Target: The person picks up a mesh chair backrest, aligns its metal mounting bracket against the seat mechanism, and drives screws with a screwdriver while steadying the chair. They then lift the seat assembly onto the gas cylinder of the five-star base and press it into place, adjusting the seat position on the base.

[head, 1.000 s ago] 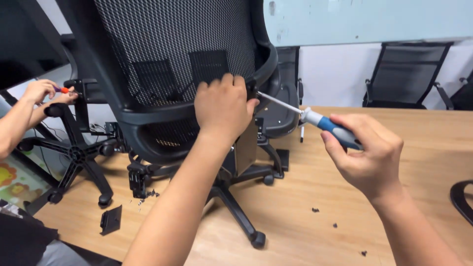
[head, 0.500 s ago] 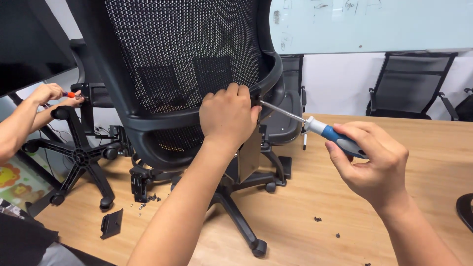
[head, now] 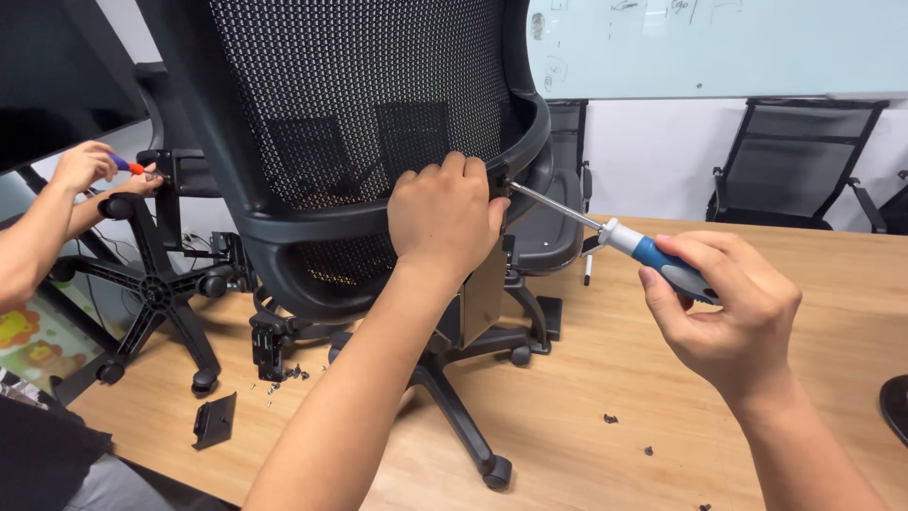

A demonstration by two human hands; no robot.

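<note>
A black mesh-backed office chair [head: 350, 104] stands on a wooden table [head: 624, 378]. My left hand [head: 445, 220] grips the lower frame of the chair's back, fingers curled over the rim. My right hand [head: 728, 317] is closed around the blue and white handle of a screwdriver [head: 636, 244]. The metal shaft runs up and left, and its tip meets the chair frame just beside my left fingers. The chair's star base and castors [head: 497, 470] rest on the table below my left forearm.
At the left, another person's hands [head: 85, 166] work with a small red-handled tool on a second chair's star base [head: 156, 289]. Small black screws [head: 611, 417] and a black plastic piece [head: 215, 419] lie on the table. Black chairs [head: 794, 170] stand behind, under a whiteboard.
The view has shifted a little, and my right hand with the screwdriver has come slightly lower. The tip stays at the chair frame beside my left hand.
</note>
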